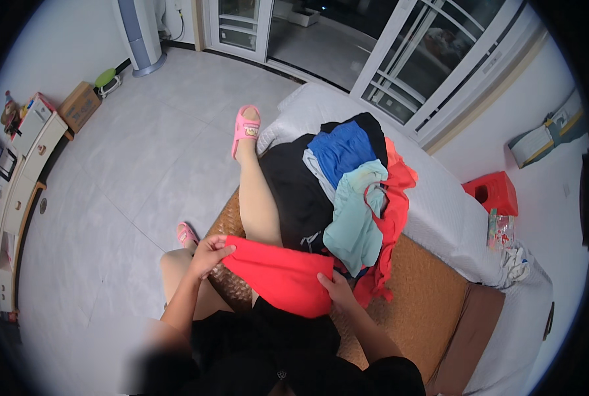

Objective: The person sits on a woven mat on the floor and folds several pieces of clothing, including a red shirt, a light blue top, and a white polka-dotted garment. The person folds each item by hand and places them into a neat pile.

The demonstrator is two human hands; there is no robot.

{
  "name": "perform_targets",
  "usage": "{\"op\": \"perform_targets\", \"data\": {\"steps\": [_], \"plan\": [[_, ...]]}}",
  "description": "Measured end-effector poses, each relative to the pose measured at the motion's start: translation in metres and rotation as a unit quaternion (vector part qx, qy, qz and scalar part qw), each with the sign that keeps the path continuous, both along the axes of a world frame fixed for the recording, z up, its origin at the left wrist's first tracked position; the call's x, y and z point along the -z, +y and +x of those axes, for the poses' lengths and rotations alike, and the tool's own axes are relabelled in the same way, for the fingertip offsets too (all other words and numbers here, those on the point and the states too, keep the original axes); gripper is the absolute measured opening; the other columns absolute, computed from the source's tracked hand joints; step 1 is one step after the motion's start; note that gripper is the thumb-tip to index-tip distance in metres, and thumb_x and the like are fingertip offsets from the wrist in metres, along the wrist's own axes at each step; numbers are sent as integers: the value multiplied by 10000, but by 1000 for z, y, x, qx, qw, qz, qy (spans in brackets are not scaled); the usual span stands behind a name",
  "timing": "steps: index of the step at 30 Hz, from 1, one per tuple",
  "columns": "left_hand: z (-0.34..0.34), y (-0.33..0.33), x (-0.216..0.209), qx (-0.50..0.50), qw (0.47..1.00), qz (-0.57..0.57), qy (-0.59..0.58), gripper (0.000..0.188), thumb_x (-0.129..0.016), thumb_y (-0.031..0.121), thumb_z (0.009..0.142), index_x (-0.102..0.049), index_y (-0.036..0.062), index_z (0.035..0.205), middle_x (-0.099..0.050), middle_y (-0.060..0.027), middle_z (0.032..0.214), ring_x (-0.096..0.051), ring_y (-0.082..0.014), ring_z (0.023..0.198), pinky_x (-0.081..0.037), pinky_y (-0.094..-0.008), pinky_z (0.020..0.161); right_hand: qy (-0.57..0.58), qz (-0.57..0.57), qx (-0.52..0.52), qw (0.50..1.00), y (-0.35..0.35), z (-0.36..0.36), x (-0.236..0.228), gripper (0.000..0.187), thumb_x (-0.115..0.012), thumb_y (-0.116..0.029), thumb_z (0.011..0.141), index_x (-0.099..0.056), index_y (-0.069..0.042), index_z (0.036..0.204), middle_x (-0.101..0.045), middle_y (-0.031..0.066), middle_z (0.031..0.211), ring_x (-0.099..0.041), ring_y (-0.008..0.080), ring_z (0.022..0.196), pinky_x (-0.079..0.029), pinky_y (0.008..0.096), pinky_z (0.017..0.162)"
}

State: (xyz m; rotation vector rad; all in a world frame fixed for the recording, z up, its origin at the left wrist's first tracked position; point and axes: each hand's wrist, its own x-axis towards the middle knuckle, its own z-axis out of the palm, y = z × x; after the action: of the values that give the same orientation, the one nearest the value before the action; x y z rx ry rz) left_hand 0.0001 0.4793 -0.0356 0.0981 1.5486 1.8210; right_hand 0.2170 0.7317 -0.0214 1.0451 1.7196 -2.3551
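Left fingers [222, 252], right fingers [326, 282] pinch red cloth [282, 276] at 2 edges; floor [136, 152] spreads leftward.

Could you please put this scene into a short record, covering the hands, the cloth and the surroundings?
Left hand: grips one end of the red cloth
Right hand: grips its other end
Cloth state: spread between both hands, above the lap
Clothes beside it: black garment, blue garment, mint-green garment overlapping the blue one
Seat surface: brown woven mat
Feet: pink slippers
Right background: red plastic stool
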Motion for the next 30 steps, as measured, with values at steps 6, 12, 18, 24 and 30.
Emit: {"op": "perform_targets", "data": {"steps": [6,12,18,24,30], "plan": [[11,1,19,-30,937,85,-336,276,-596,6,819,-454,13,1055,-608,-83,931,-606,-131,810,-513,-271,678,-119,-66,-51,989,5,14,37,432,-613,-272,836,-488,-2,1149,-558,73,1065,-542,158,978,-458,314,827],[73,7,16,-134,876,-174,429,309,-631,35,712,-486,-3,982,-554,-144,937,-542,-260,899,-423,-345,815,-141,-124,-1,982,-8,35,12,552,-629,-191,820,-349,-68,1280,-450,98,1194,-521,223,1038,-491,390,846],[138,49,-30,172,747,-122,630,407,-674,122,669,-527,15,1033,-555,-153,1027,-527,-332,982,-414,-420,874,28,-122,-82,989,-15,31,-20,496,-608,-65,812,-381,-90,1253,-463,84,1158,-539,171,943,-495,305,772],[127,56,-16,158,856,-80,485,285,-550,-49,676,-558,-2,958,-591,-129,881,-578,-298,873,-457,-364,832,145,337,-127,922,-18,15,-40,394,-620,15,750,-492,-58,1115,-509,86,1017,-554,148,799,-457,233,702],[120,57,-44,128,774,-180,594,395,-650,82,662,-512,23,1028,-564,-153,938,-556,-313,809,-431,-368,735,213,514,-156,816,-5,-15,-56,210,-632,9,701,-567,-30,896,-542,100,910,-552,179,770,-451,249,622]]}}
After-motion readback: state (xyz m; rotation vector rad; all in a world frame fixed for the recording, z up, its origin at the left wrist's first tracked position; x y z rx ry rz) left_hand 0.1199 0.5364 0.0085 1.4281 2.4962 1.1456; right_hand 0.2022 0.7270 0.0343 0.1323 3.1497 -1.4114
